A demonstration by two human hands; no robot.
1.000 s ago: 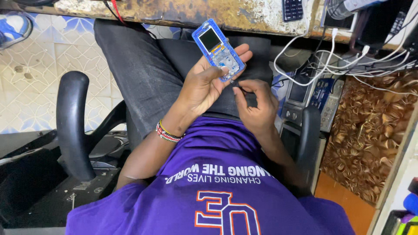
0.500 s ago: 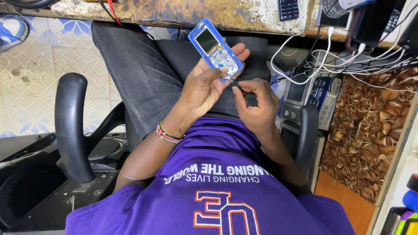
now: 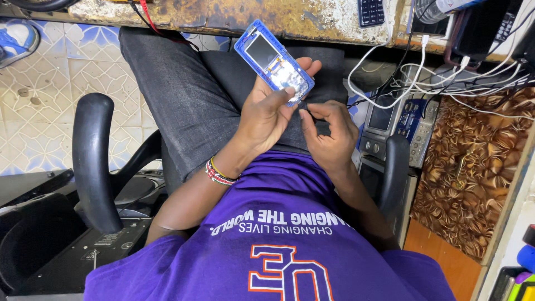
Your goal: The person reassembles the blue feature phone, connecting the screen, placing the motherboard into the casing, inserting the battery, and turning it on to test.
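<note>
Head view: left hand (image 3: 267, 114) grips the blue phone (image 3: 274, 61) above the lap, keypad cover already off and board exposed, right hand (image 3: 329, 131) pinched beside its lower end, contents unclear.

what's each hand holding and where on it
Left hand grips the blue phone by its lower end, thumb on its face. Right hand is pinched at that end; anything in it is too small to tell.
</note>
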